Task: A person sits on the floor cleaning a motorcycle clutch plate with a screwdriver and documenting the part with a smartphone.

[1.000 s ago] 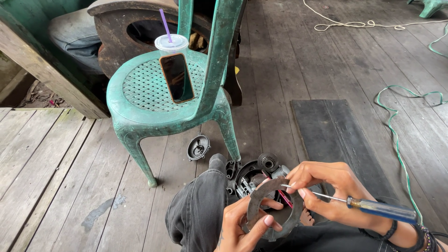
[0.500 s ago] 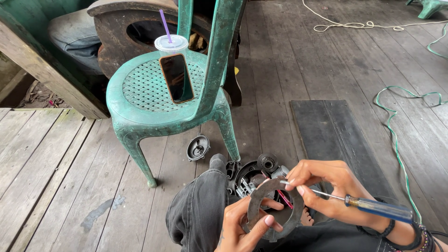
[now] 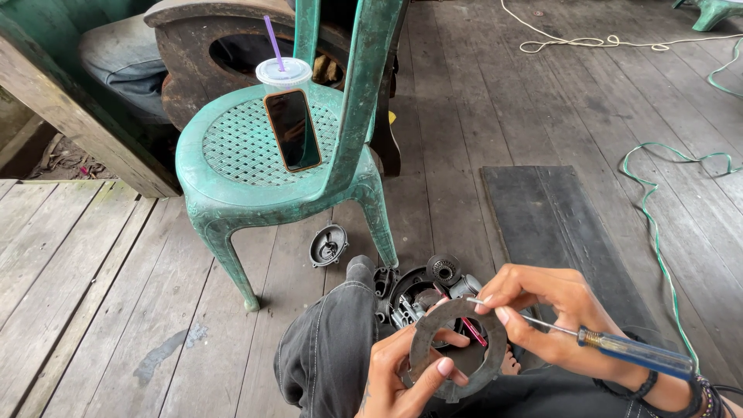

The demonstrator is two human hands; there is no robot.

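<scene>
A flat grey ring (image 3: 457,340), apparently a gasket or mounting ring from a small speaker or motor assembly, is held low in the frame, above the person's lap. It is gripped at its lower left edge by the left hand (image 3: 402,375), with the thumb laid across the face and the fingers curled behind. The ring appears rigid but thin; it is judged to be light and liable to flex or crack if squeezed across its open centre. Hold is best taken on the solid rim, as is done here, and not across the opening.

The right hand (image 3: 553,321) is closed around a screwdriver (image 3: 596,340) with a blue-and-yellow handle. The shaft is pinched between the fingertips near the tip, and the tip rests at the upper right edge of the ring. The thin shaft is judged slippery; a slip toward the left thumb is possible.

Red wires or clips (image 3: 474,331) are seen through the ring's opening. Just behind the ring, on the floor, a dark round housing (image 3: 422,290) with small parts is lying against the knee (image 3: 333,348). These parts look small and loosely set.

A small round speaker part (image 3: 328,244) lies on the wooden floor (image 3: 93,255) near a leg of the green plastic chair (image 3: 263,155). A phone (image 3: 293,128) and a lidded cup with a straw (image 3: 283,73) are carried on the chair seat. A dark mat (image 3: 549,217) and a green cable (image 3: 658,224) lie to the right.
</scene>
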